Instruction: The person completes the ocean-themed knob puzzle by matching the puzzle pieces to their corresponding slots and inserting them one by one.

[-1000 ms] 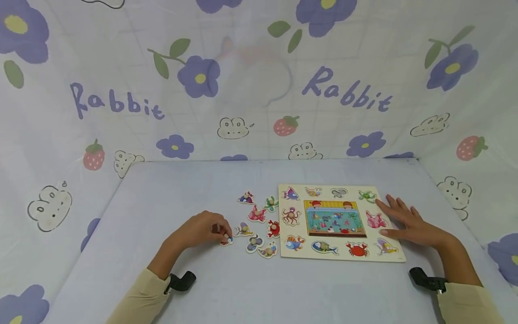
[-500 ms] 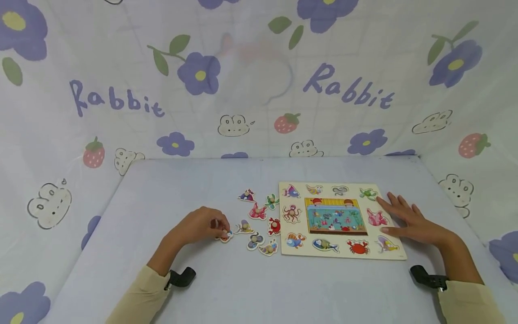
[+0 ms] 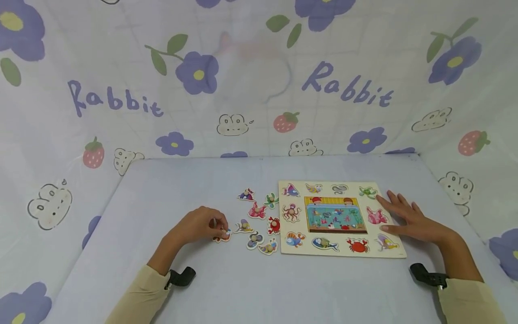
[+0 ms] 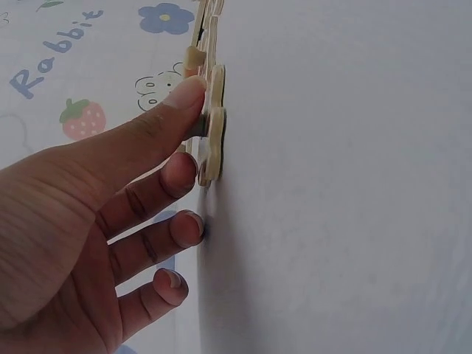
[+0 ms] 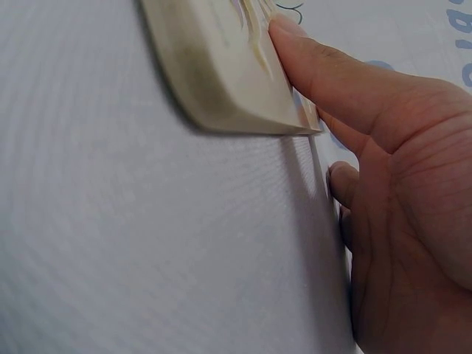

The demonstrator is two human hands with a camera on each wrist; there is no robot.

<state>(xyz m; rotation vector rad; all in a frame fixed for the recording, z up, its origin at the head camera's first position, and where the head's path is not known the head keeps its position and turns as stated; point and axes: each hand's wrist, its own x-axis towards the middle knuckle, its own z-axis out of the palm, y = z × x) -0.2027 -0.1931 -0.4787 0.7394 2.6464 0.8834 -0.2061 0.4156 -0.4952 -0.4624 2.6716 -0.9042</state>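
Note:
My left hand (image 3: 198, 225) pinches a small knobbed puzzle piece (image 3: 221, 238) with orange and blue edges, left of the other loose pieces. In the left wrist view the thumb presses at the knob, and the wooden piece (image 4: 214, 147) stands close over the tabletop; most of its picture is hidden. My right hand (image 3: 417, 225) lies spread at the right edge of the wooden puzzle board (image 3: 340, 264). Its thumb rests on the board's surface, and the other fingers reach along the edge. Sea animals surround an aquarium picture (image 3: 336, 216) on the board.
Between hand and board lie several loose knobbed pieces, among them a purple fish (image 3: 246, 194), a green turtle (image 3: 271, 200), a pink fish (image 3: 256, 210), a red crab (image 3: 273, 225) and a grey piece (image 3: 255, 240). A printed curtain (image 3: 251, 90) stands behind the white table (image 3: 283, 292).
My left hand has drawn the pinched piece slightly left, widening its gap from the loose pieces. My right hand stays at the board's edge. The head view has tilted a little.

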